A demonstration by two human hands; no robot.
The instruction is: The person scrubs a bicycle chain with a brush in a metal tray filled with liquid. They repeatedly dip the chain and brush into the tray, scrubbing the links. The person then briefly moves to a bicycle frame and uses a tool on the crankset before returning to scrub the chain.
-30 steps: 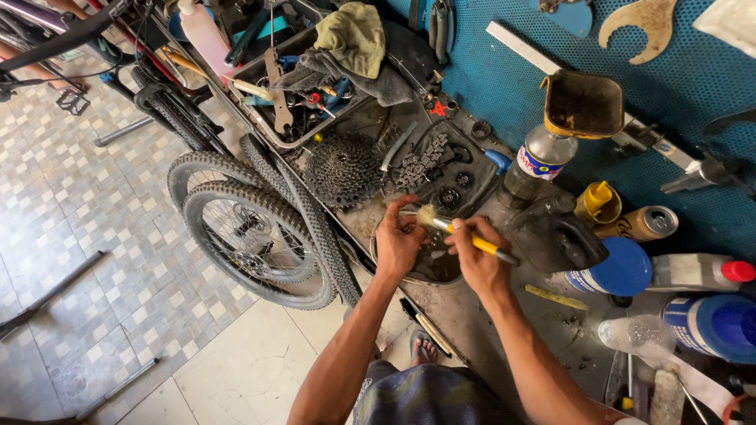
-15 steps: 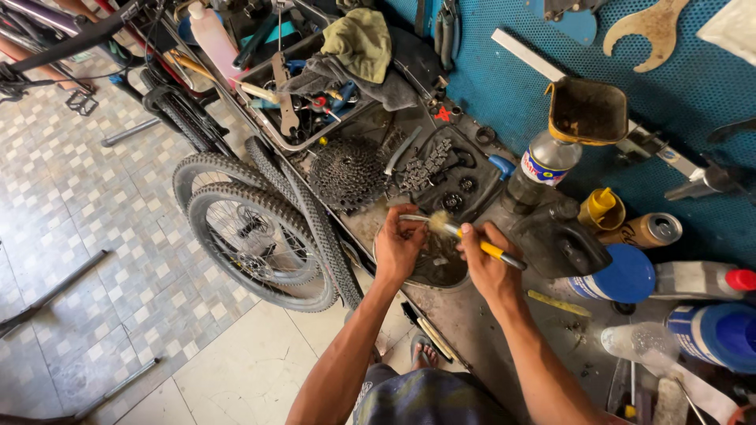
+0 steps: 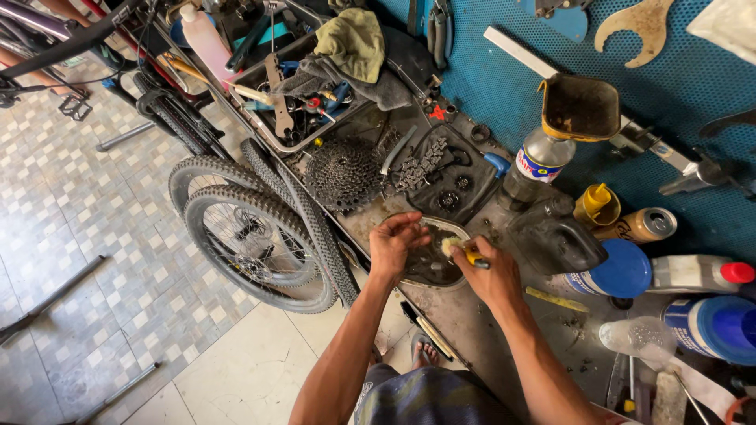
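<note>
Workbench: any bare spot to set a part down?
One bare strip of bench right of the right hand, before the yellow strip. Crowded elsewhere: cassette, black tray, bottles, tool bin.

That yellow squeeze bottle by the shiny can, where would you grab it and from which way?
Grab the yellow squeeze bottle around its round body, below the narrow nozzle. It stands upright, so a sideways pinch suits it. Come from the bench's front edge: the silver can lies close on one side and the black jug crowds the other.

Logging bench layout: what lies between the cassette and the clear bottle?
In the head view, a black tray holding a chain lies between cassette and bottle.
</note>
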